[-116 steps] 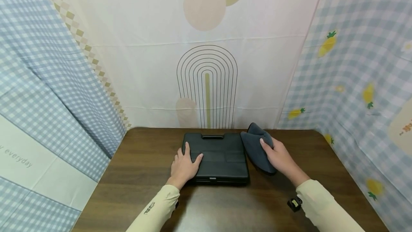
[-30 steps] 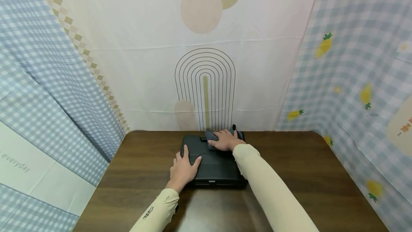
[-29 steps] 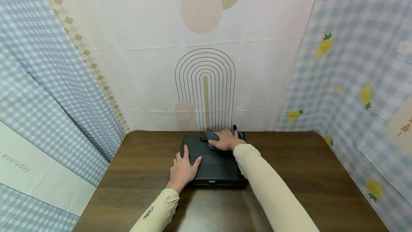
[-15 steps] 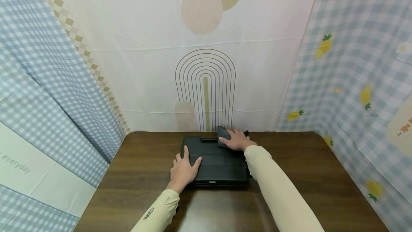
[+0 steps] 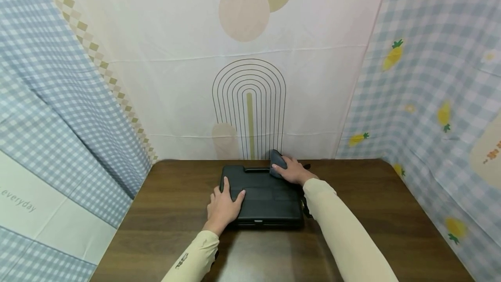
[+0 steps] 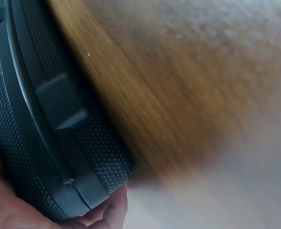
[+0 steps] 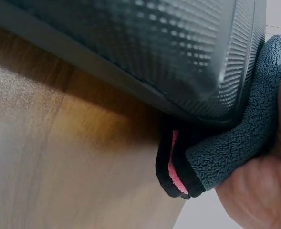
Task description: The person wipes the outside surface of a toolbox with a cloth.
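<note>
A black hard plastic carrying case [image 5: 260, 201] lies flat on the wooden table, its handle at the far side. My left hand [image 5: 224, 206] holds its left edge, thumb spread over the top. In the left wrist view, the fingers [image 6: 112, 210] bend round the textured corner of the case, beside a latch [image 6: 61, 101]. My right hand [image 5: 292, 170] grips a dark grey cleaning cloth [image 5: 277, 162] at the far right corner. The cloth [image 7: 240, 143] wraps against that corner in the right wrist view, showing black edging and a pink inner side.
The brown table [image 5: 168, 212] extends around the case on both sides and in front. A pale patterned curtain [image 5: 313, 99] hangs right behind its far edge. Blue checked curtains [image 5: 422, 55] close in the sides.
My right hand first held the cloth at the case's right, then moved onto its far top beside the handle. It has since slid right to the far right corner. The left hand has stayed put.
</note>
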The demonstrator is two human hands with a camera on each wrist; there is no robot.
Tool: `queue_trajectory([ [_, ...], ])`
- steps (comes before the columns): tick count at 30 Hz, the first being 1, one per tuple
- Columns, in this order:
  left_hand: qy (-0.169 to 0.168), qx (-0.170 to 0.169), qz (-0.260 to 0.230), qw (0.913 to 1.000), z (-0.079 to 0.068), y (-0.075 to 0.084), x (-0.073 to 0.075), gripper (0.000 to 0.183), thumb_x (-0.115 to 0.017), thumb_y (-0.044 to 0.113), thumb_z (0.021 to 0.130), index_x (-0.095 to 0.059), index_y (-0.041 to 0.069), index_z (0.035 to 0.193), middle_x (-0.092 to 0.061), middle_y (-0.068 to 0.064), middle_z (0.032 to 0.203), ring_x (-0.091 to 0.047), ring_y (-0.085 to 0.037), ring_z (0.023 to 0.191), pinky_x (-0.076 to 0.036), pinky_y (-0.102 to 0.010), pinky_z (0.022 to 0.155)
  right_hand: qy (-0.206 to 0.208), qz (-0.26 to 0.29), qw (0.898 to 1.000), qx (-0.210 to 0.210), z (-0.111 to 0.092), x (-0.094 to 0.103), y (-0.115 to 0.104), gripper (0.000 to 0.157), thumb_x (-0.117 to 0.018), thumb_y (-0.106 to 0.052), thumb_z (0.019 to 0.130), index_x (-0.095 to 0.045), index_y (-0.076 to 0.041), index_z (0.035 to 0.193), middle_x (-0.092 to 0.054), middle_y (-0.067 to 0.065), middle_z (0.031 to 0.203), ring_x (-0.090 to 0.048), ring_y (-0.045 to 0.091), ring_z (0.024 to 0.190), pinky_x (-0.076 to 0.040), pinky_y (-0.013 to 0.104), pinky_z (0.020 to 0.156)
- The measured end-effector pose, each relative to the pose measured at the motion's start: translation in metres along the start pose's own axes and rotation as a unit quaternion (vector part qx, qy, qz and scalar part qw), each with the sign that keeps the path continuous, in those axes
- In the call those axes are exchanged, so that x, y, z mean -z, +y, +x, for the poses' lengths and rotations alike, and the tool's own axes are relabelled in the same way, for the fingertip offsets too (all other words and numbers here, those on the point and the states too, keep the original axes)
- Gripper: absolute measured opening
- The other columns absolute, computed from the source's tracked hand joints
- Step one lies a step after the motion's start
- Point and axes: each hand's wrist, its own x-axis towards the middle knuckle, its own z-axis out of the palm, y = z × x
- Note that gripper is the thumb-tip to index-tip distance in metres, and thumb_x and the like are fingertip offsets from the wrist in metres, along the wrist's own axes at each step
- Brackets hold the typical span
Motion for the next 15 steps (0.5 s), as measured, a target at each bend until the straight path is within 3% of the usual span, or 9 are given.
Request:
queue_trajectory([
  [7, 0.004, 0.003, -0.005, 1.0, -0.001, 0.001, -0.001, 0.089, -0.053, 0.066, 0.105, -0.02, 0.019, 0.173, -0.038, -0.03, 0.166, -0.048, -0.05, 0.144, -0.052, -0.066, 0.096, 0.004, 0.053, 0.999, -0.012, -0.001, -0.001, 0.005, 0.099, -0.041, -0.065, 0.109, 0.003, -0.002, 0.172, -0.006, 0.033, 0.177, -0.014, 0.054, 0.164, -0.022, 0.067, 0.131],
  [15, 0.007, 0.008, -0.003, 0.9999, 0.0, 0.002, -0.003, 0.089, -0.052, 0.066, 0.105, -0.019, 0.021, 0.174, -0.038, -0.03, 0.166, -0.049, -0.05, 0.142, -0.052, -0.066, 0.096, 0.01, 0.068, 0.998, -0.009, -0.011, -0.004, 0.009, 0.099, -0.04, -0.064, 0.11, 0.007, -0.002, 0.171, -0.004, 0.033, 0.177, -0.013, 0.055, 0.163, -0.022, 0.068, 0.13],
])
